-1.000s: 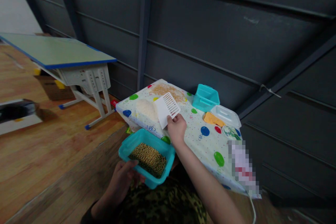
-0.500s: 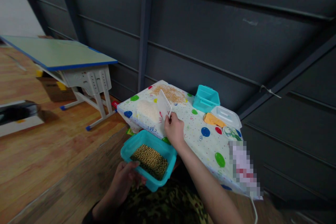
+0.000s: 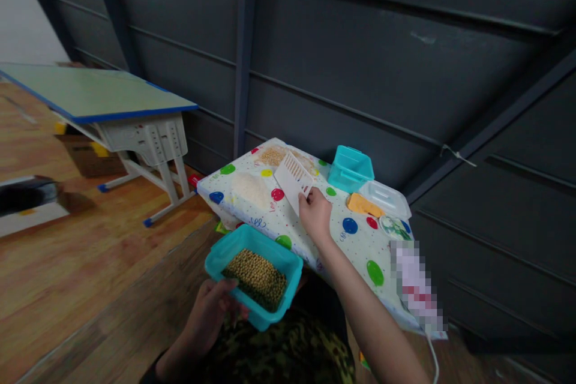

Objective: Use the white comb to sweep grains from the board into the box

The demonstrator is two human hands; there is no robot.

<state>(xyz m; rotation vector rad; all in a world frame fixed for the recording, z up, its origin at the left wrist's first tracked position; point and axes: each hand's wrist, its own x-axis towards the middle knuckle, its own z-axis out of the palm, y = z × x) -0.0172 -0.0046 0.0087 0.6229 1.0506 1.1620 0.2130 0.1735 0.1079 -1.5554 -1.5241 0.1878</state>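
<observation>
My left hand [image 3: 211, 311] grips the near-left wall of a turquoise plastic box [image 3: 292, 285], thumb over the rim. Small tan beans [image 3: 257, 273] lie inside it, and the box is held in front of the table's edge. My right hand [image 3: 315, 213] pinches one end of a flat white slotted scoop [image 3: 287, 183], tilted above the table. Left of the scoop a pile of white grains [image 3: 250, 188] sits on the cloth. Behind it, a patch of tan beans [image 3: 272, 156] is partly covered by the scoop.
The table carries a balloon-print cloth [image 3: 330, 240]. At its back right stand another turquoise box [image 3: 351, 169], a clear lid [image 3: 387, 199], an orange cloth [image 3: 364, 205] and a round green-white item [image 3: 395, 228]. A dark panelled wall [image 3: 351, 54] rises behind; a desk [image 3: 108, 93] is at left.
My right hand has moved right with the scoop, which has turned from upright on edge to a flatter tilt. My left hand and the box of beans stay nearly where they were.
</observation>
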